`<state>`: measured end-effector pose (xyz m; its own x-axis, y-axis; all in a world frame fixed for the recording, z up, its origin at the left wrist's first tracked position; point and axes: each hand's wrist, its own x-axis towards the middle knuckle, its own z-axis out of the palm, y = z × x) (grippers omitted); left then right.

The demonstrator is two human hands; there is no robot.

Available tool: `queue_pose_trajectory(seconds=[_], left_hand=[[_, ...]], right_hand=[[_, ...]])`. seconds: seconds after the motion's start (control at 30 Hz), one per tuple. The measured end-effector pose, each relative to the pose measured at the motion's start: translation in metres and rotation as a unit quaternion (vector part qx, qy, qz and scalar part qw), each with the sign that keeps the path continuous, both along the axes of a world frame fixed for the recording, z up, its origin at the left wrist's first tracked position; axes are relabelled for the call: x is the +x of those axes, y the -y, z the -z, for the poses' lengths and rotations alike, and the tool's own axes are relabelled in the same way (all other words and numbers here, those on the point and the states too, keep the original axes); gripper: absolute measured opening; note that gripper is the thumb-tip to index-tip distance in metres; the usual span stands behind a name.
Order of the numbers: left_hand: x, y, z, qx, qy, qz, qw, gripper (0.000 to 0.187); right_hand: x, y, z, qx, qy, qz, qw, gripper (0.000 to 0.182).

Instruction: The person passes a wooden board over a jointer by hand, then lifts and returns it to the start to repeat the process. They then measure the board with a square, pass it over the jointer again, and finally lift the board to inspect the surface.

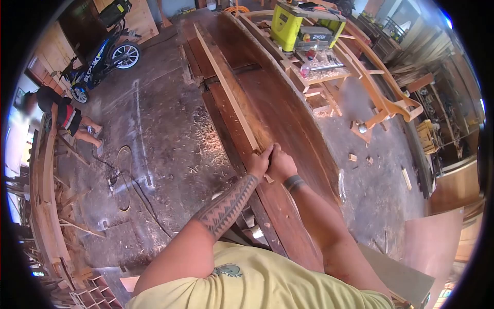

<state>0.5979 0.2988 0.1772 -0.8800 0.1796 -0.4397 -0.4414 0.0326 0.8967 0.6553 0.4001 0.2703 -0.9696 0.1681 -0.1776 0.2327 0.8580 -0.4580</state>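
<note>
A long wooden plank (234, 95) stretches away from me, with a pale narrow edge and a browner face. My left hand (259, 162) is closed around its near end. Right beside it, my right hand (282, 164) is closed at the plank's other side, the two hands touching at thumb height; its fingertips are hidden. A bit of the plank's end shows just below and between the hands. Under the plank lies a large dark reddish-brown wood slab (303, 139) with a wavy edge, next to further dark boards (280, 216).
A green planer (309, 31) stands on a wooden frame at the back right, near a curved wooden chair frame (378, 98). Wood shavings (211, 136) and a cable (149, 206) lie on the floor. A person (64, 113) bends over timber at left; a motorcycle (100, 64) stands behind.
</note>
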Motion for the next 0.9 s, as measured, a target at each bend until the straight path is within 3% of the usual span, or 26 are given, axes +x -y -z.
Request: queue_pose_trajectory(seconds=[0.1, 0.17, 0.27, 0.33, 0.43, 0.47, 0.6, 0.67, 0.77, 0.9], left_hand=[[-0.023, 0.014, 0.026, -0.016, 0.009, 0.000, 1.000, 0.064], [-0.047, 0.021, -0.003, -0.077, -0.020, 0.030, 0.996, 0.062], [-0.091, 0.022, 0.035, -0.022, -0.004, 0.026, 0.999, 0.061], [-0.113, 0.027, 0.028, 0.025, 0.013, 0.026, 0.999, 0.061], [-0.141, 0.035, -0.001, 0.053, 0.048, 0.022, 0.997, 0.061], [-0.151, 0.038, -0.013, 0.054, 0.060, 0.020, 0.997, 0.061], [-0.195, 0.032, 0.017, 0.045, 0.030, -0.017, 0.998, 0.073], [-0.213, 0.039, -0.009, 0.059, 0.064, 0.010, 0.996, 0.074], [-0.240, 0.036, -0.004, 0.065, 0.035, -0.018, 0.997, 0.070], [-0.272, 0.055, -0.019, 0.074, 0.107, 0.046, 0.990, 0.058]], right_hand=[[-0.035, 0.006, -0.005, 0.003, 0.015, -0.003, 1.000, 0.081], [-0.058, 0.008, 0.000, 0.012, -0.012, 0.001, 1.000, 0.085], [-0.093, 0.014, -0.003, 0.008, -0.001, 0.003, 1.000, 0.082], [-0.119, 0.016, 0.002, 0.007, 0.000, 0.008, 1.000, 0.080], [-0.156, 0.021, 0.005, 0.028, -0.004, 0.009, 1.000, 0.094], [-0.167, 0.023, 0.005, 0.028, -0.002, 0.014, 1.000, 0.094], [-0.208, 0.030, -0.005, 0.033, -0.003, 0.012, 0.999, 0.090], [-0.228, 0.032, -0.007, 0.038, -0.010, 0.005, 0.999, 0.088], [-0.257, 0.033, -0.004, 0.046, -0.023, 0.002, 0.999, 0.085], [-0.298, 0.035, 0.011, 0.045, -0.026, 0.020, 0.998, 0.078]])
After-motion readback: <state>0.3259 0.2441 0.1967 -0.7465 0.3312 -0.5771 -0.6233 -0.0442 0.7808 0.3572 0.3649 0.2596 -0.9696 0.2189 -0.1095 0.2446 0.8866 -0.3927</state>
